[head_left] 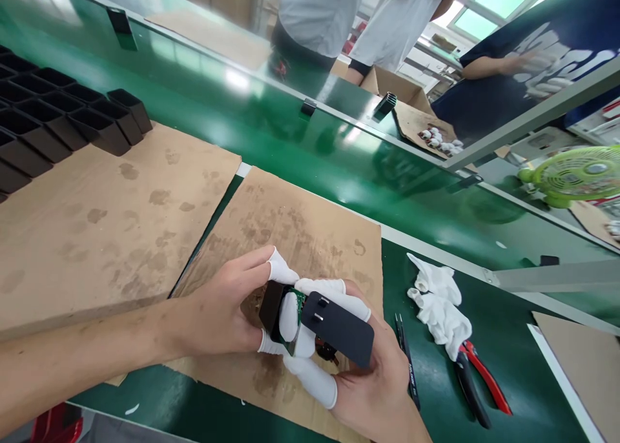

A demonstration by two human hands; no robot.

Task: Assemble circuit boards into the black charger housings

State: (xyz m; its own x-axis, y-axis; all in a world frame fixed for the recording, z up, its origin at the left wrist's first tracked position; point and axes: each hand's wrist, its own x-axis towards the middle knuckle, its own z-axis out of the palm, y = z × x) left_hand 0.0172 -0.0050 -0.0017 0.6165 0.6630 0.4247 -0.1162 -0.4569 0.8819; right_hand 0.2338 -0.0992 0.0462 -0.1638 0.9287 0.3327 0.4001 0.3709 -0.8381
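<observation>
Both my hands meet over a stained cardboard sheet point(310, 236) and wear white finger cots. My left hand point(227, 307) pinches a small black casing point(271, 304) with a green circuit board point(296, 310) sticking out of it. Gripped in my right hand point(358, 378) is a flat black plug cover point(339, 327) with two metal prongs, pressed against the board. The two parts touch; how far one sits inside the other is hidden by my fingers.
Rows of empty black casings point(58, 123) stand at the far left on a second cardboard sheet point(97, 230). White cloth gloves point(438, 301), tweezers point(407, 362) and red-handled pliers point(477, 378) lie to the right. Beyond the green conveyor belt point(300, 146), other people stand at a bench; a green fan point(574, 175).
</observation>
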